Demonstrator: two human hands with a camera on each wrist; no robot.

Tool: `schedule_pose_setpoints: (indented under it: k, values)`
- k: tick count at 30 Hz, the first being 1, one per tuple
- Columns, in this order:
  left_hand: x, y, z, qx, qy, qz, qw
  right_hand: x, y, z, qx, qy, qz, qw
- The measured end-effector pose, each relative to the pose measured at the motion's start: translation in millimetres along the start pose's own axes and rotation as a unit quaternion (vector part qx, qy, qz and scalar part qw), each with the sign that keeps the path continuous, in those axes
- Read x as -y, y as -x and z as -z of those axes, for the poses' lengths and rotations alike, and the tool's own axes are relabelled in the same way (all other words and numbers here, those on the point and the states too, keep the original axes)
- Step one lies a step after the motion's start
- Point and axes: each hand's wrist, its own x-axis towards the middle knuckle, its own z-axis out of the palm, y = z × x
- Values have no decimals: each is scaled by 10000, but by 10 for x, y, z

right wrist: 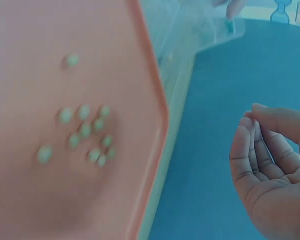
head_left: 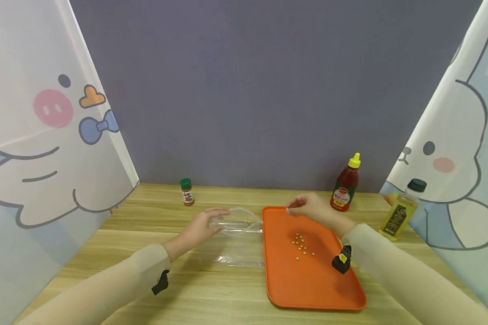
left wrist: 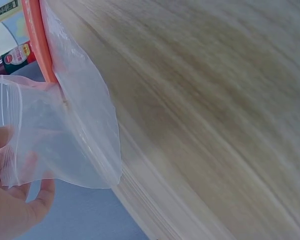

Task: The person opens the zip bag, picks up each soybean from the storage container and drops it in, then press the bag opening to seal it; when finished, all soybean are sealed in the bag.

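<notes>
My left hand (head_left: 201, 228) holds a clear zip bag (left wrist: 65, 125) by its mouth, fingers at the zip strip and the thumb on the near side. The bag's mouth gapes, and a few soybeans (head_left: 248, 221) show at it. Over the far left part of an orange tray (head_left: 280, 280) is my right hand (head_left: 309, 208). Its thumb and forefinger tips meet in a pinch in the right wrist view; I cannot tell whether a bean is between them. Several round yellow soybeans (right wrist: 85, 130) lie scattered on the tray, on the near side of this hand.
A green-capped spice jar (head_left: 187, 193) stands at the back left. Behind the tray on the right is a red sauce bottle (head_left: 344, 187) with a yellow cap. A dark-capped oil bottle (head_left: 402, 212) stands farther right. A grey partition (head_left: 244, 99) closes off the back of the wooden table (head_left: 211, 293).
</notes>
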Motion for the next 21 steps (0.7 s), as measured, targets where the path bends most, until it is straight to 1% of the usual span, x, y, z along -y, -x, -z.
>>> schedule_pose_setpoints:
  k: [4, 10, 15, 19, 21]
  values:
    - [3, 0, -1, 22, 60, 14, 10000, 151, -82, -139, 147, -132, 71, 9998]
    - [-15, -19, 8, 13, 134, -5, 9999, 358, -182, -319, 227, -359, 257, 9988]
    - [-28, -38, 8, 13, 124, -2, 9999, 509, -280, -509, 335, -549, 332, 9974]
    - [-39, -43, 9, 40, 82, -38, 10000, 602, -358, -678, 378, -445, 504, 9970]
    - [-45, -44, 10, 57, 80, -51, 9999, 646, -383, -751, 372, -270, 583, 9972]
